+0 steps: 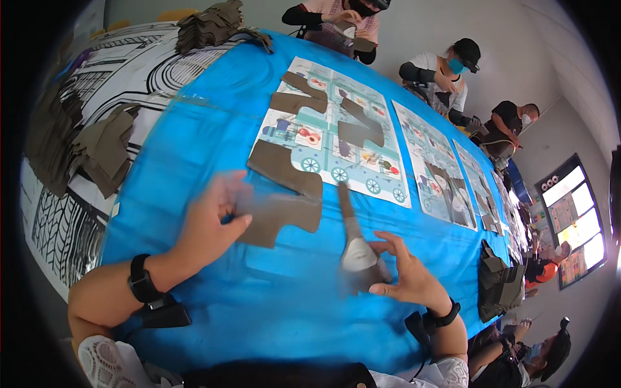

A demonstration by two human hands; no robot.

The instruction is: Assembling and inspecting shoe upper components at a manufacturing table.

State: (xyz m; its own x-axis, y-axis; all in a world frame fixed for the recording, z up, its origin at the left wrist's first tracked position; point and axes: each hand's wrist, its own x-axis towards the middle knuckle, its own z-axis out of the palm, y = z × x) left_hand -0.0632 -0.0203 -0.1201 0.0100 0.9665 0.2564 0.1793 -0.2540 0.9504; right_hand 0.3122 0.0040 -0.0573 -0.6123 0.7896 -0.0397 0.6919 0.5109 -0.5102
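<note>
My left hand (217, 216) is over the near left of the table, smeared by motion, with thumb and fingers apart. Just beyond its fingertips lie curved brown flat pieces (284, 223), overlapping on the blue cover; I make out nothing held in this hand. On the right, my right hand (407, 275) curls its thumb and fingers around the edge of a brown piece with a white patch (359, 255). A narrow strip of that piece points away toward the printed sheets, and its lower end is blurred. My palm side hides part of the grip.
A printed sheet (330, 123) bears more brown pieces, and further sheets (436, 171) lie to the right. Brown stacks stand at the far left (210, 26), left (103, 145) and right (500, 281). Several co-workers sit around the blue-covered table (194, 129).
</note>
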